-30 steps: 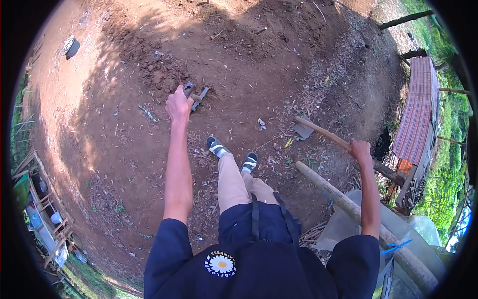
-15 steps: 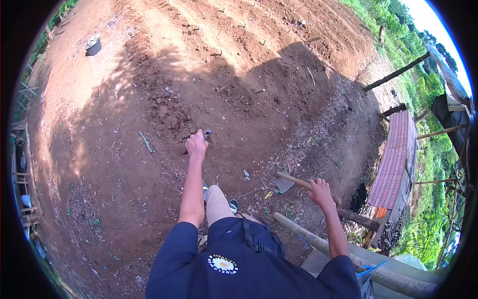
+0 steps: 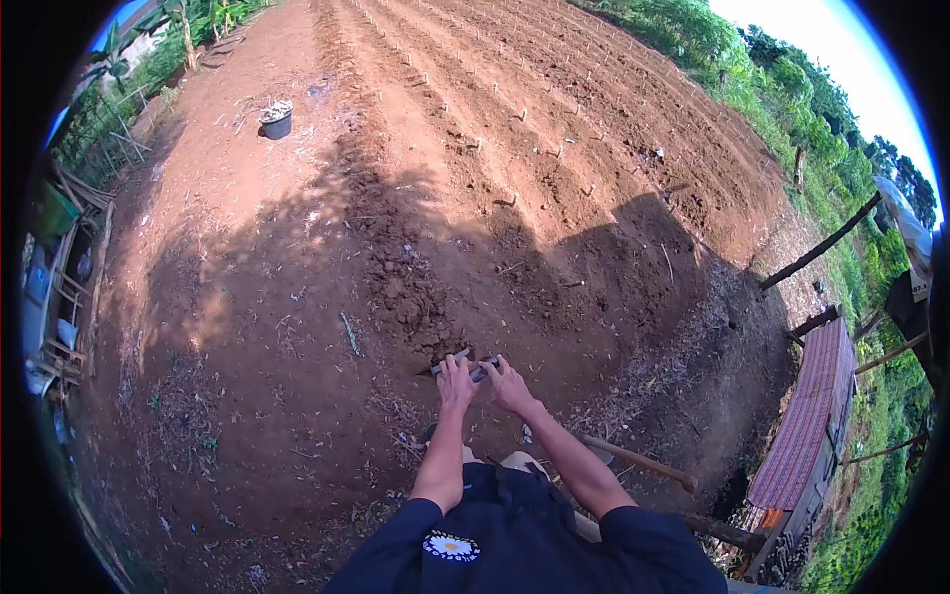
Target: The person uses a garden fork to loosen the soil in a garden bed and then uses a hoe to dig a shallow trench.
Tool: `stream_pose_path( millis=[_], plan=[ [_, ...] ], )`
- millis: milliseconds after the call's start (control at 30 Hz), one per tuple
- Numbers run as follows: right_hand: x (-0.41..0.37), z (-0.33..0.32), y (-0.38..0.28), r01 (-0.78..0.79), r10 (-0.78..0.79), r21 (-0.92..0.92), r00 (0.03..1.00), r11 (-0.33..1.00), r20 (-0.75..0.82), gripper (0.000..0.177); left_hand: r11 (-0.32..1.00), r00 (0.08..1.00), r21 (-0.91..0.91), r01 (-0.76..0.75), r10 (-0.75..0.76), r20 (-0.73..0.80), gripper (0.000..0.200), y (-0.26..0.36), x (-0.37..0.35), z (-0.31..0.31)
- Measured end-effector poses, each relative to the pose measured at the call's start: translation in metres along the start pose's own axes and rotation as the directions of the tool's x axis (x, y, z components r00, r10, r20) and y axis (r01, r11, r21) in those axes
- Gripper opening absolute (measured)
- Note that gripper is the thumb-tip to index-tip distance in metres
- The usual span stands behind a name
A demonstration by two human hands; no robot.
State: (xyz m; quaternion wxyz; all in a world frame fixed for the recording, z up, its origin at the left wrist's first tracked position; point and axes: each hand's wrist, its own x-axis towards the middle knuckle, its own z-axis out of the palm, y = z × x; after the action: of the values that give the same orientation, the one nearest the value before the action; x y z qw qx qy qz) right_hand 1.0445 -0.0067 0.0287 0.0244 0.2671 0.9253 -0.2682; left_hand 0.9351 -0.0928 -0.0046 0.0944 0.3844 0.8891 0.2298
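My left hand (image 3: 457,383) is closed around a grey, bar-like handle (image 3: 448,360), whose end sticks out past the fingers. Close beside it, my right hand (image 3: 510,385) is wrapped on a dark grey handle piece (image 3: 483,372). Whether both pieces belong to one tool cannot be made out, as the hands cover the middle. Loose brown soil (image 3: 411,297) lies just beyond the hands. To the right of my legs is a hoe with a wooden handle (image 3: 648,463), its blade partly hidden by my right arm.
Rows of short sticks (image 3: 523,116) stand in tilled soil ahead. A dark bucket (image 3: 276,122) with pale contents stands at the far left. On the right are a bench with a patterned red cover (image 3: 807,416) and a slanted wooden pole (image 3: 821,243).
My right hand has let go of the hoe's wooden handle and moved left beside my left hand, onto the grey handle piece. The view has tilted up toward the field.
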Motion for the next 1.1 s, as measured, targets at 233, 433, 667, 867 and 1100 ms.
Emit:
stream_pose_path(
  millis=[233,433,667,867,1100],
  plan=[
    [0.009,-0.009,-0.005,0.017,0.008,-0.160,0.988,0.987,0.152,0.056,0.975,0.972,0.051,0.217,-0.210,-0.108,0.054,-0.002,-0.030,-0.024],
    [0.018,0.018,0.028,0.304,-0.188,-0.526,0.946,0.794,0.264,0.043,0.753,0.738,-0.379,0.538,-0.638,-0.220,0.069,-0.051,-0.059,0.017],
    [0.017,0.028,0.042,0.639,-0.378,-0.450,0.751,0.624,0.541,0.038,0.442,0.570,-0.494,0.749,-0.810,0.139,0.062,-0.159,-0.240,0.022],
    [0.037,0.073,0.068,0.548,-0.461,0.066,0.626,0.834,0.629,0.034,-0.102,0.056,-0.524,0.846,-0.959,0.276,0.066,-0.110,-0.444,0.040],
    [0.016,0.057,0.039,0.522,-0.297,-0.133,0.656,0.842,0.694,0.056,-0.225,0.026,-0.613,0.757,-0.927,0.373,0.066,-0.039,-0.457,0.040]
  ],
)
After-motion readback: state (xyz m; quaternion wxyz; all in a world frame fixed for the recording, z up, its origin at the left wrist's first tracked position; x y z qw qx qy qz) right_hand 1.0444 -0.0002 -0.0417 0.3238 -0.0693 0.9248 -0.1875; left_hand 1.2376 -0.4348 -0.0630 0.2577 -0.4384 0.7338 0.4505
